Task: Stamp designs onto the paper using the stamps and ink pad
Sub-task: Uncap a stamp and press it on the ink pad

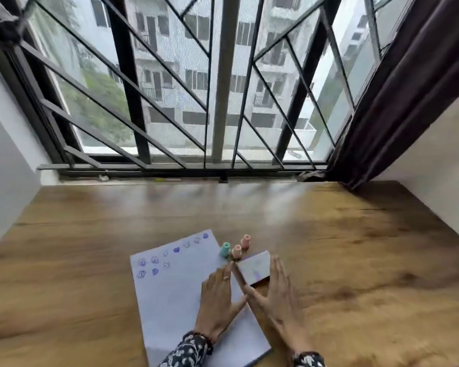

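A white sheet of paper (pixel 170 295) lies on the wooden table, with several blue stamped marks along its top edge and upper left corner. Three small stamps stand just beyond its top right corner: a teal stamp (pixel 225 249) and two pink stamps (pixel 236 251) (pixel 245 241). The ink pad (pixel 255 266), a pale rectangular box, sits to the right of the paper. My left hand (pixel 217 295) rests flat on the paper, fingers apart, empty. On the other side of the pad, my right hand (pixel 278 295) lies flat with fingers stretched along the pad's right edge, holding nothing.
The wooden table (pixel 90 234) runs back to a barred window (pixel 223 102). A dark curtain (pixel 408 102) hangs at the right, and white walls close in on both sides.
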Demonstrator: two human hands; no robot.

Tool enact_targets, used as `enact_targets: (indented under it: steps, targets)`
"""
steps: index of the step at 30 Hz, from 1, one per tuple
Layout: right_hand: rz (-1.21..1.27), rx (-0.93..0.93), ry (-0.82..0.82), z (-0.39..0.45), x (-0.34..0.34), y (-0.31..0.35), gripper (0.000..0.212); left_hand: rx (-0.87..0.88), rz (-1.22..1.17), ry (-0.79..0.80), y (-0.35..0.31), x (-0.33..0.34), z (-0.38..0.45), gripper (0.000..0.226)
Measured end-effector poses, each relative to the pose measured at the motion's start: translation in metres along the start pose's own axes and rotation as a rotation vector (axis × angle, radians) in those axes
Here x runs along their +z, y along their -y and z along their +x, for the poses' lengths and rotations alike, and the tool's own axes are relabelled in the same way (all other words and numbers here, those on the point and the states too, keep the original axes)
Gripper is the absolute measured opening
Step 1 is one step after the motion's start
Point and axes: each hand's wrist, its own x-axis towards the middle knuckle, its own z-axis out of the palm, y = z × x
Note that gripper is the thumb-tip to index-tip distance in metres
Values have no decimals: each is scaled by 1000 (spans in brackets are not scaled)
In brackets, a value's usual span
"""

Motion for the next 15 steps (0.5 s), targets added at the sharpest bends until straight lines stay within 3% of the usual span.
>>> enact_targets:
  steps: [5,11,15]
  targets:
    - [54,121,5,8,9,0,113,-61,49,-13,4,4,16,77]
    - [125,72,-100,10,12,-4,95,-77,59,-35,4,5,25,63]
    - [454,114,-186,14,-2,-7,71,-106,77,-25,5,8,27,67]
